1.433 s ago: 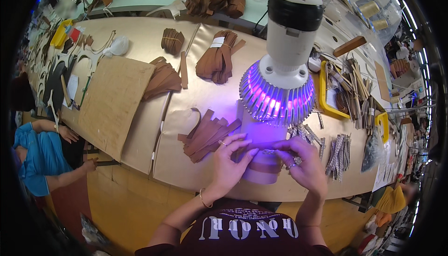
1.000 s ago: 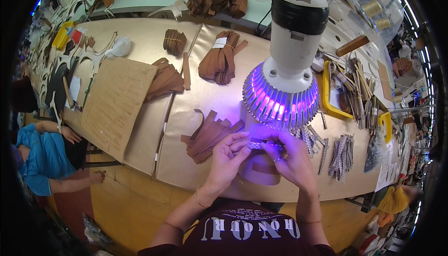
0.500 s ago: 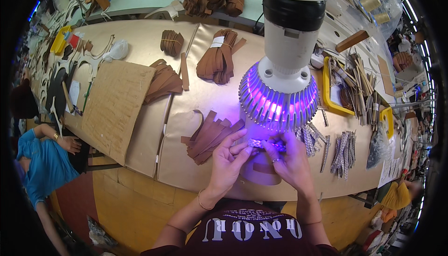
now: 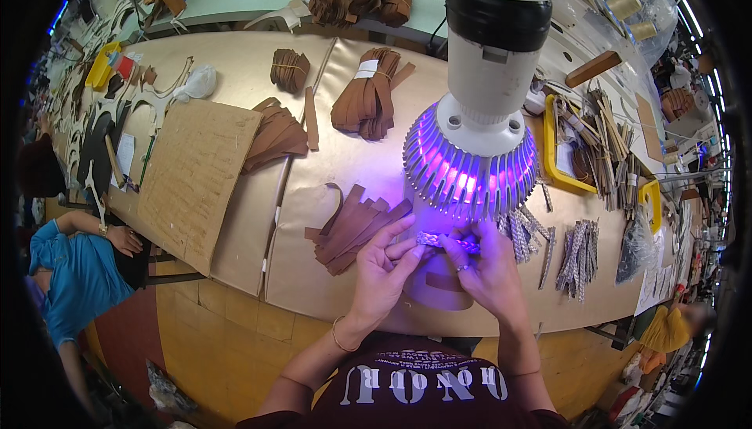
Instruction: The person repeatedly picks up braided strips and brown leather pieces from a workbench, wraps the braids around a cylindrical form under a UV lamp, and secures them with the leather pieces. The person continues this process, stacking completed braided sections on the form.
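Braided strip (image 4: 446, 241): narrow, flat, woven of pale and dark strands, lit violet; held level between both hands just under the lamp, above the near part of the table (image 4: 345, 171)

Left hand (image 4: 381, 272): fingers closed, pinching the strip's left end between thumb and fingertips; thin bracelet at the wrist

Right hand (image 4: 489, 268): fingers curled and gripping the strip's right end; ring on one finger

Lamp (image 4: 479, 100): large bulb-shaped body, white and black casing, ribbed metal fins around a violet glow; hangs directly above the hands and hides the table surface behind them

Leather oval (image 4: 442, 288): smooth brown piece lying flat on the table beneath the hands, partly covered by them

Brown strips (image 4: 356, 225): loose fan of flat leather lengths, just left of the left hand, one curled

Braided pieces (image 4: 580, 253): several finished lengths laid in rows, near the right hand on its right

Tied bundles (image 4: 368, 100): folded brown strips bound with a pale band, further back; a smaller bundle (image 4: 290, 69) beside them

Cardboard sheet (image 4: 196, 174): rough tan panel, overhanging the table's near-left edge

Yellow tray (image 4: 560, 151): rimmed, holding sticks and tools, right of the lamp

Another person (image 4: 74, 272): blue sleeve, seated low at left, well apart

Open room: bare golden table surface between the cardboard sheet and the brown strips; the near edge runs just below the hands
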The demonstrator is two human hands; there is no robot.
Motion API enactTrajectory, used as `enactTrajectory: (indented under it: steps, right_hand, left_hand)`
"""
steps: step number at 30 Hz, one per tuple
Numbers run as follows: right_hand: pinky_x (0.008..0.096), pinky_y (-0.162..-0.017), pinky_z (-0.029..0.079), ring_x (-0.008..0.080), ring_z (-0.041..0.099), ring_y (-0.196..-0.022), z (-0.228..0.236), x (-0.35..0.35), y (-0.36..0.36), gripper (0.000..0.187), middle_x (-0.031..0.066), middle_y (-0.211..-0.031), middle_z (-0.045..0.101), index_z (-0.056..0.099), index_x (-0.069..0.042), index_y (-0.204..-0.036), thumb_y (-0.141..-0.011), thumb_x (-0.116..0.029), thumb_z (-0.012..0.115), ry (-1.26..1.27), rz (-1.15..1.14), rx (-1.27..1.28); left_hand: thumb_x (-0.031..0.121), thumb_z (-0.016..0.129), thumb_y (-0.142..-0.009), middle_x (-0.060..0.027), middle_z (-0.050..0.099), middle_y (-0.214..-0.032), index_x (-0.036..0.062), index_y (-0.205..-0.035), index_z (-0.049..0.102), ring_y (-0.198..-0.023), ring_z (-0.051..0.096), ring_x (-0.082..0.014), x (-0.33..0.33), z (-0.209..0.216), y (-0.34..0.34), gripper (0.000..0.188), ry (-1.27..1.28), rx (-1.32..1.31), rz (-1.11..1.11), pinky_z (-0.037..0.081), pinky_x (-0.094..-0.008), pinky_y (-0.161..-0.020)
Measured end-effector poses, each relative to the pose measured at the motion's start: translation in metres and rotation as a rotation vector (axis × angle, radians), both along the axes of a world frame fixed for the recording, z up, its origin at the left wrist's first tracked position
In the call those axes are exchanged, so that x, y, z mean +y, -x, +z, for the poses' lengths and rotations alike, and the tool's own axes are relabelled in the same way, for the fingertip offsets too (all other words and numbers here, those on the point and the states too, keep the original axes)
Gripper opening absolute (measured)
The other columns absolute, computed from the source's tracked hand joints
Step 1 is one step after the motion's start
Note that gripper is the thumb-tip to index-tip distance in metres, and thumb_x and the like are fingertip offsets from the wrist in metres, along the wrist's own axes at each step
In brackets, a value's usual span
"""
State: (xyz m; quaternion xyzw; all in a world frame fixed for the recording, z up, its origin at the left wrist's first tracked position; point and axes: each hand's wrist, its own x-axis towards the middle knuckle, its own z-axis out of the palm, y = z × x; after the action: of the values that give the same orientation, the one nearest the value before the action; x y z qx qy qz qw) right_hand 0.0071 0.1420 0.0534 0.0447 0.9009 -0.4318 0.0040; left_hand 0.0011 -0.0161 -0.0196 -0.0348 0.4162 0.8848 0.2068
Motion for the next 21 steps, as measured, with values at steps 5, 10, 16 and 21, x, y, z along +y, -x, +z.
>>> enactTrajectory:
  steps: [5,10,16,21]
  right_hand:
    - [0.0437,-0.058,0.047,0.0338,0.063,-0.067,-0.003,-0.002,0.0,0.025,0.0156,-0.08,0.065,0.053,-0.003,-0.099,-0.087,-0.016,0.069,-0.074,-0.009,-0.003]
    - [0.0461,-0.059,0.047,0.0352,0.063,-0.065,-0.001,-0.005,0.002,0.026,0.0151,-0.077,0.064,0.053,-0.002,-0.097,-0.085,-0.017,0.07,-0.114,-0.011,0.048]
    - [0.0479,-0.06,0.047,0.037,0.063,-0.064,0.002,-0.008,0.004,0.025,0.0143,-0.072,0.064,0.052,-0.002,-0.096,-0.085,-0.017,0.069,-0.174,-0.03,0.007]
    - [0.0396,-0.059,0.049,0.0304,0.064,-0.064,-0.002,-0.011,0.005,0.029,0.015,-0.075,0.065,0.06,0.002,-0.095,-0.082,-0.019,0.074,-0.269,-0.03,0.029]
  left_hand:
    - [-0.004,0.056,-0.093,-0.019,0.067,-0.114,-0.005,-0.139,0.041,-0.102,0.065,-0.016,-0.001,0.0,0.0,0.048,0.013,0.037,0.012,0.051,-0.0268,-0.094]
    - [-0.001,0.056,-0.095,-0.0178,0.068,-0.111,-0.0045,-0.139,0.042,-0.099,0.066,-0.0143,-0.003,-0.003,0.005,0.047,0.114,0.053,0.024,0.052,-0.0259,-0.09]
    - [0.002,0.055,-0.096,-0.0151,0.07,-0.105,-0.0043,-0.138,0.042,-0.096,0.066,-0.0147,-0.007,-0.007,0.009,0.044,0.037,0.008,-0.022,0.052,-0.0264,-0.087]
    - [0.0,0.058,-0.095,-0.0154,0.07,-0.103,-0.0039,-0.136,0.043,-0.095,0.067,-0.0154,-0.003,-0.013,0.012,0.044,0.112,-0.005,-0.023,0.053,-0.0268,-0.086]
